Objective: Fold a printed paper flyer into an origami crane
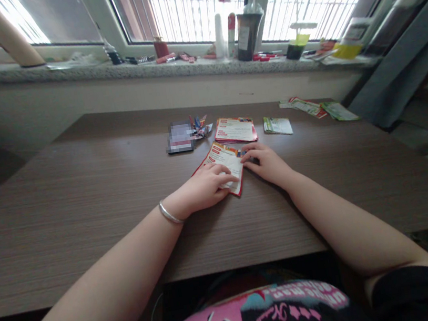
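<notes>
- Left hand (213,183), head view: palm down, fingers loosely spread on the paper (233,163), mid-desk (85,210), just nearer than the paper stack (234,128).
- Right hand (262,160): at the paper's right edge; cannot tell whether it pinches.
- Paper seems light, bendable, easily creased; best held by opposite edges.

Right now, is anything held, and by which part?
The left hand lies over the nearer red-edged paper; the right hand is at its right edge. Whether either grips it cannot be told.

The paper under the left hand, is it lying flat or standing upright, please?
Flat: the paper lies printed side up on the table, left hand across it.
</notes>
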A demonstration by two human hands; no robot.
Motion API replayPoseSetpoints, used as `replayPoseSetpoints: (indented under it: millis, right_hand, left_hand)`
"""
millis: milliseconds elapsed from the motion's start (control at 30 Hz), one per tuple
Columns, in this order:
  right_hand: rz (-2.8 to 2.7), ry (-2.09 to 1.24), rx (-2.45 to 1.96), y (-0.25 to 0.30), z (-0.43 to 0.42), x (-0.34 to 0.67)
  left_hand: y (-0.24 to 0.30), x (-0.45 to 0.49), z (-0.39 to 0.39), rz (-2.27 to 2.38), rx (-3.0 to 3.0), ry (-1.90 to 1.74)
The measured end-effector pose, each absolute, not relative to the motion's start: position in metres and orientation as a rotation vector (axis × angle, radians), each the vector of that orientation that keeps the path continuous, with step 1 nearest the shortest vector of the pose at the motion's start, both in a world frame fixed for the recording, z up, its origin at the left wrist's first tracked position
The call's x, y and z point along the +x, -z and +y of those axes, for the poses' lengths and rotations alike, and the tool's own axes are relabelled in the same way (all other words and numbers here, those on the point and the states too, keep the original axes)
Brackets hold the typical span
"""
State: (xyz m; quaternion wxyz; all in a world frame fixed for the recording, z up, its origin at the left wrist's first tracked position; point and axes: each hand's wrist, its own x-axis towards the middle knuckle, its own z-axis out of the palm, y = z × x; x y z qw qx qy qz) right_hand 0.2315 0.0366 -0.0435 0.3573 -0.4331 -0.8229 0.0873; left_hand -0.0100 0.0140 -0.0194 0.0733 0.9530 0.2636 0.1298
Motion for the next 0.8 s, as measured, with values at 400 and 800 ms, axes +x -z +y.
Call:
replayPoseSetpoints:
  millis: [400, 800]
  right_hand:
    - [-2.070, -0.265, -1.209, 0.0391, 0.0357, 0.2285]
    - [-2.205, -0.119, -1.161, 0.0431, 0.0358, 0.2317]
  left_hand:
    - [0.0172, -0.0080, 0.0114, 0.787, 2.766, -0.389]
    - [0.0149, -0.0047, 0.0057, 0.924, 2.909, -0.337]
